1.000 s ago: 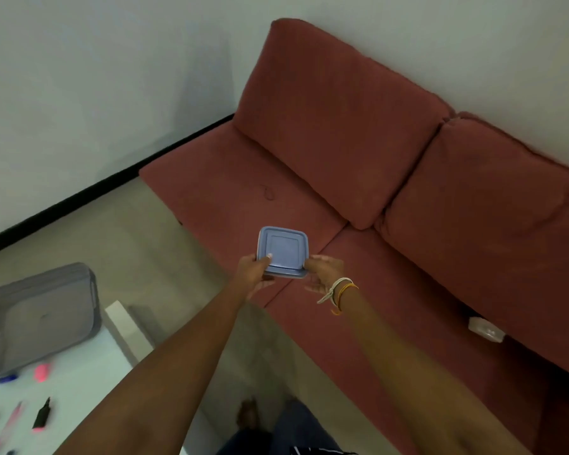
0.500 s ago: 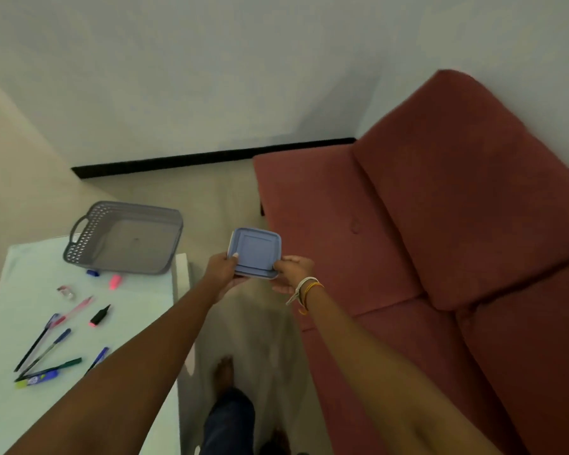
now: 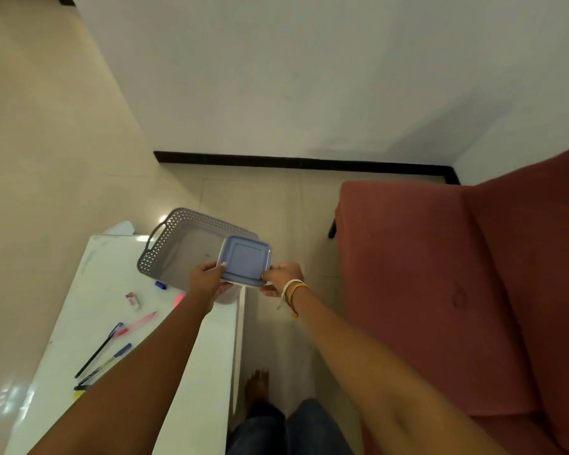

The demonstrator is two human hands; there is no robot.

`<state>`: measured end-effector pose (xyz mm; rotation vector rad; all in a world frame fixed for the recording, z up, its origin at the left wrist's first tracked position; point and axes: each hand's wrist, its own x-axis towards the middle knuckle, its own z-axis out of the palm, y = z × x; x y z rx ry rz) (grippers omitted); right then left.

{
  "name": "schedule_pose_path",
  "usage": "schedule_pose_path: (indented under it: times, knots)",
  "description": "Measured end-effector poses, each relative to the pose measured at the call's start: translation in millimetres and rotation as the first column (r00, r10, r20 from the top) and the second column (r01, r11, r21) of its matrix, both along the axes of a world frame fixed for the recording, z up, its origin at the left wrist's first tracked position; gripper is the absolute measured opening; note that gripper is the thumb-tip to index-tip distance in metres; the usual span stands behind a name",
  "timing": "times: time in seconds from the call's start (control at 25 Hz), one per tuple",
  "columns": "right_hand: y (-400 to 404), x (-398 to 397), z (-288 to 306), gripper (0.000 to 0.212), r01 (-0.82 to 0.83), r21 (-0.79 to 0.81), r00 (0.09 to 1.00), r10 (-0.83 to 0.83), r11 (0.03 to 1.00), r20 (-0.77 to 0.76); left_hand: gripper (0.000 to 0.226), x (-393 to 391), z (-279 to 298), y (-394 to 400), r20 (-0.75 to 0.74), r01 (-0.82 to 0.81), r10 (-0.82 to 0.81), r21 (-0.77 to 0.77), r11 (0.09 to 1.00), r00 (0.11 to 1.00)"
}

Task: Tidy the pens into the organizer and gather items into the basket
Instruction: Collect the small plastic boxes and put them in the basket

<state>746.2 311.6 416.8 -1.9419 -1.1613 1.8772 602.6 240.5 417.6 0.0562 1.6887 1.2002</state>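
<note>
A square container with a blue-grey lid (image 3: 245, 260) is held between both hands over the near right corner of the grey perforated basket (image 3: 174, 239). My left hand (image 3: 206, 280) grips its left edge and my right hand (image 3: 280, 278) grips its right edge. The basket stands at the far end of the white table (image 3: 79, 323) and looks empty. Several pens lie on the table: a pink pen (image 3: 138, 323), a black pen (image 3: 98, 350), a blue pen (image 3: 107, 363). My left forearm hides part of them.
A small pink-and-white item (image 3: 133, 299), a blue cap (image 3: 160, 285) and a pink highlighter (image 3: 178, 299) lie near the basket. A red sofa (image 3: 457, 290) fills the right side. Tiled floor and my bare foot (image 3: 257, 387) lie between table and sofa.
I have turned left from the sofa toward the table. The container, held in both hands throughout, has come over the basket's corner.
</note>
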Motion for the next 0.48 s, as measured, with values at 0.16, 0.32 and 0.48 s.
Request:
schedule_pose_path:
  times: [0.16, 0.32, 0.48]
  knots:
    - [36.6, -49.2, -36.6, 0.016, -0.035, -0.002, 0.995, 0.035, 0.999, 0.095, 0.032, -39.4, -37.6, 34.4, 0.005, -0.055, 0.055, -0.064, 0.996, 0.998]
    - [68.6, -90.5, -99.4, 0.009, -0.125, 0.015, 0.97, 0.119, 0.992, 0.211, 0.04, -71.1, -99.7, 67.8, -0.045, -0.077, 0.073, -0.097, 0.992, 0.996]
    - [92.8, -118.4, -183.2, 0.027, -0.221, 0.012, 0.919, 0.205, 0.975, 0.336, 0.04, -85.6, -162.5, 91.4, -0.13, -0.115, 0.099, -0.119, 0.986, 0.987]
